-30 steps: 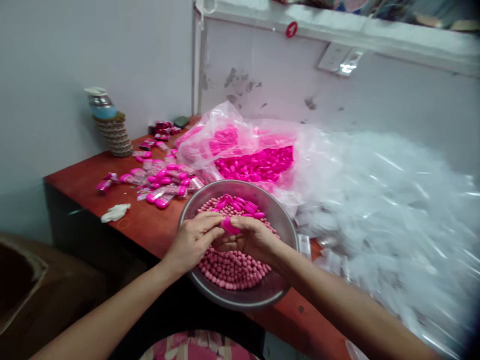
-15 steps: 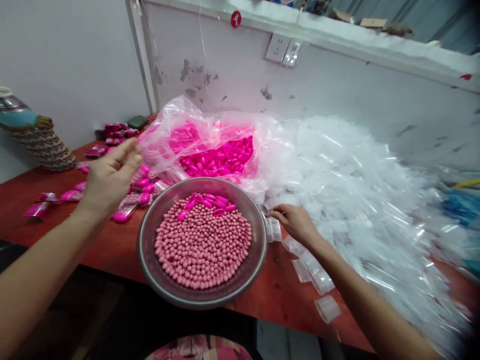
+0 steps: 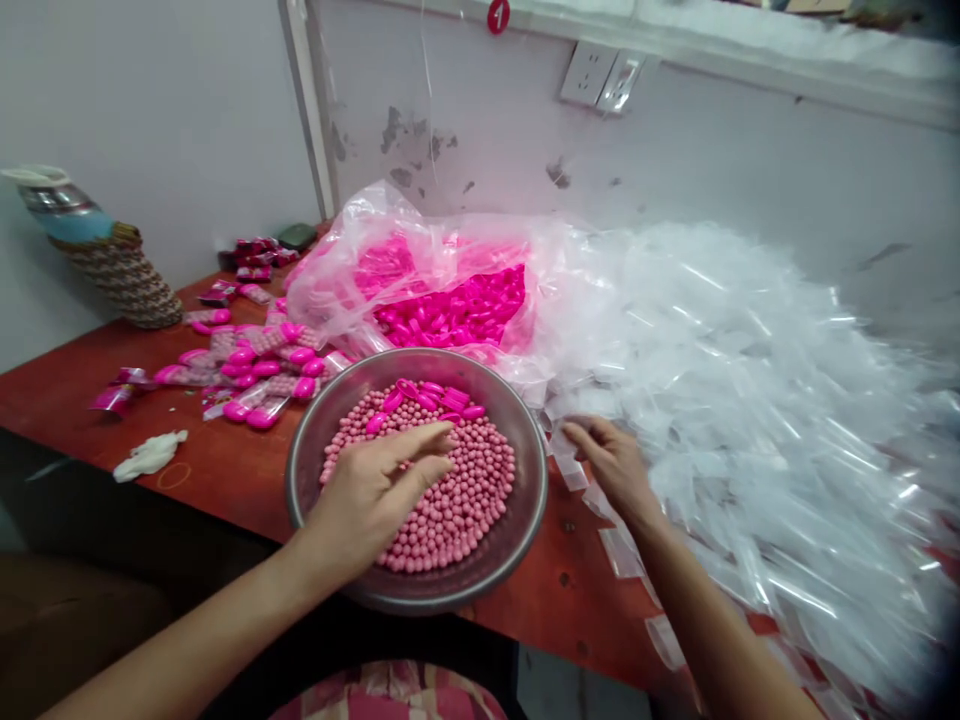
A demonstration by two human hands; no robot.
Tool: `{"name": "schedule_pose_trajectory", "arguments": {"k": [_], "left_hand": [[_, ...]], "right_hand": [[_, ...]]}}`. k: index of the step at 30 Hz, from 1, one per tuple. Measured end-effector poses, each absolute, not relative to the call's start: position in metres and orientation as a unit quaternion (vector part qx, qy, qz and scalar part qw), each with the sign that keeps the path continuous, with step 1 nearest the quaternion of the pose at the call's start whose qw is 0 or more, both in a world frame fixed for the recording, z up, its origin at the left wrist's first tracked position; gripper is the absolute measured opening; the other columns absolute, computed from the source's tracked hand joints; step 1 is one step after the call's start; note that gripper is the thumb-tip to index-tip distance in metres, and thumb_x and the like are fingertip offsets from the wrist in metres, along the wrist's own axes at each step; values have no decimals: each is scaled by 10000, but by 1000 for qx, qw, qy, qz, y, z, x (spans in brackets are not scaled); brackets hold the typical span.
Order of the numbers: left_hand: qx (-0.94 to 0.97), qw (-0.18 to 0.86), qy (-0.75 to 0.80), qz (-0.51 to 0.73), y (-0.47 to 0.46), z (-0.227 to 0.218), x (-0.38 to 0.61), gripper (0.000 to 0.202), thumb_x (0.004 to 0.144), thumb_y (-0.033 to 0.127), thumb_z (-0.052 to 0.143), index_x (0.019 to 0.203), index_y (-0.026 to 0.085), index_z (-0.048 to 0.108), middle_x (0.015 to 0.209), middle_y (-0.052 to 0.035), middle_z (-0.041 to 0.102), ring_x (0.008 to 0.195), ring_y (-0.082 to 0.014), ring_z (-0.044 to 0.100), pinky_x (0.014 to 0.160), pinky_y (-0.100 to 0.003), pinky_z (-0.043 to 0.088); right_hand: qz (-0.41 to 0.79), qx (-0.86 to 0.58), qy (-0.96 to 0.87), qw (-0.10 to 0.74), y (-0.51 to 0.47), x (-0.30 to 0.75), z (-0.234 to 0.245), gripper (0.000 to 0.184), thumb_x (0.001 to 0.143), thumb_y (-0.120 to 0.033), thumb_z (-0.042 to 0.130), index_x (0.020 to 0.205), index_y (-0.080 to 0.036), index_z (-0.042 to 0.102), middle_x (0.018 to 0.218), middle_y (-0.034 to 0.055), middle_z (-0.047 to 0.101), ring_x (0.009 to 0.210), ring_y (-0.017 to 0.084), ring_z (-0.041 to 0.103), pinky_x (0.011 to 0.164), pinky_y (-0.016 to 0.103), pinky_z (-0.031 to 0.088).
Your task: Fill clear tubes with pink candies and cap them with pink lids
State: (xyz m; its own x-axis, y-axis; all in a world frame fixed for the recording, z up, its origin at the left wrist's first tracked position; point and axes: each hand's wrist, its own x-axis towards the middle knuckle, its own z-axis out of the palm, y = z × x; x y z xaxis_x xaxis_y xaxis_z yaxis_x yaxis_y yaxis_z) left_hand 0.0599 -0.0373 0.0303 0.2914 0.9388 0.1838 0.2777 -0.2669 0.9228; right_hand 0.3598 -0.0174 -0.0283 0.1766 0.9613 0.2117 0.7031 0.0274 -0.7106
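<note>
A round metal bowl (image 3: pixel 525 520) sits on the red table in front of me, filled with small pink beads (image 3: pixel 465 500) and a few bright pink capsule shells (image 3: pixel 431 393) at its far side. My left hand (image 3: pixel 375 490) hovers over the beads, fingers stretched out toward the right, holding nothing I can see. To the right of the bowl, my right hand (image 3: pixel 615 465) rests at the edge of a large heap of small clear plastic bags (image 3: pixel 750 400), with its fingers curled on the nearest bags.
A clear sack of bright pink capsule shells (image 3: pixel 450 290) lies behind the bowl. Filled pink packets (image 3: pixel 255 365) are scattered to the left. A woven-covered bottle (image 3: pixel 97 250) stands at the far left. A white scrap (image 3: pixel 150 455) lies near the table edge (image 3: pixel 225 500).
My left hand has come back from the packets on the left to above the beads in the bowl. My right hand stays at the edge of the bag heap.
</note>
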Motion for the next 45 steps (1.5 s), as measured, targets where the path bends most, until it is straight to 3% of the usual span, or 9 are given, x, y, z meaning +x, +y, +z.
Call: {"name": "schedule_pose_trajectory", "arguments": {"k": [3, 8, 16, 18, 25, 29, 37, 41, 45], "left_hand": [[697, 458, 400, 380, -49, 30, 83, 336, 802, 316, 540, 1114, 207, 594, 995, -40, 678, 822, -169, 640, 718, -259, 517], [682, 480, 402, 377, -56, 29, 101, 201, 791, 328, 552, 881, 169, 635, 746, -2, 653, 663, -128, 590, 592, -205, 448], [723, 404, 454, 329, -84, 21, 74, 331, 793, 314, 536, 513, 144, 488, 461, 46, 427, 453, -73, 408, 452, -214, 252], [716, 386, 466, 346, -79, 24, 62, 306, 800, 330, 527, 557, 145, 544, 482, 37, 478, 470, -81, 441, 466, -210, 283], [728, 249, 496, 403, 12, 29, 20, 229, 796, 290, 530, 946, 174, 658, 839, -24, 687, 714, -152, 606, 645, -238, 438], [718, 243, 508, 410, 28, 10, 14, 393, 765, 271, 567, 1146, 171, 573, 1108, -61, 640, 988, -194, 586, 859, -285, 439], [642, 346, 492, 475, 1, 6, 2, 298, 790, 225, 522, 1053, 130, 625, 1039, -71, 672, 947, -167, 622, 829, -266, 487], [629, 361, 487, 487, -7, 8, -2, 313, 802, 226, 501, 1082, 136, 608, 1076, -78, 655, 992, -178, 602, 876, -301, 471], [622, 421, 487, 446, -17, 7, 1, 422, 752, 246, 567, 1162, 148, 553, 1155, -90, 610, 985, -202, 606, 844, -312, 490]], "right_hand": [[317, -578, -559, 504, -32, 340, 2, 307, 818, -421, 486, 974, -183, 602, 757, 30, 616, 603, 150, 565, 574, 295, 467], [453, -474, -572, 493, -50, 274, 28, 253, 778, -390, 570, 939, -212, 652, 964, 70, 658, 936, 236, 587, 792, 371, 467], [415, -430, -516, 614, -10, 234, 42, 314, 862, -453, 390, 837, -222, 602, 784, 26, 628, 696, 150, 592, 644, 289, 484], [354, -456, -616, 537, 3, 239, 44, 283, 857, -423, 423, 881, -208, 605, 772, 17, 617, 693, 144, 577, 649, 277, 473], [20, -315, -944, -93, 21, 237, 7, 169, 809, -95, 477, 822, -136, 641, 794, 90, 631, 768, 196, 582, 636, 286, 445], [-69, -223, -951, -201, 18, 215, -14, 166, 794, -75, 478, 731, -100, 629, 745, 118, 628, 733, 220, 568, 629, 319, 426], [307, -281, -907, -70, 2, 161, -22, 56, 776, -108, 510, 789, -135, 558, 726, 16, 585, 618, 109, 504, 586, 224, 385], [586, -345, -731, 57, 8, 174, -9, 113, 779, -193, 563, 884, -162, 536, 803, 2, 599, 761, 138, 568, 693, 264, 443], [684, -354, -605, 200, 12, 191, -1, 187, 743, -211, 635, 911, -182, 559, 822, -13, 609, 781, 125, 583, 777, 294, 448]]}}
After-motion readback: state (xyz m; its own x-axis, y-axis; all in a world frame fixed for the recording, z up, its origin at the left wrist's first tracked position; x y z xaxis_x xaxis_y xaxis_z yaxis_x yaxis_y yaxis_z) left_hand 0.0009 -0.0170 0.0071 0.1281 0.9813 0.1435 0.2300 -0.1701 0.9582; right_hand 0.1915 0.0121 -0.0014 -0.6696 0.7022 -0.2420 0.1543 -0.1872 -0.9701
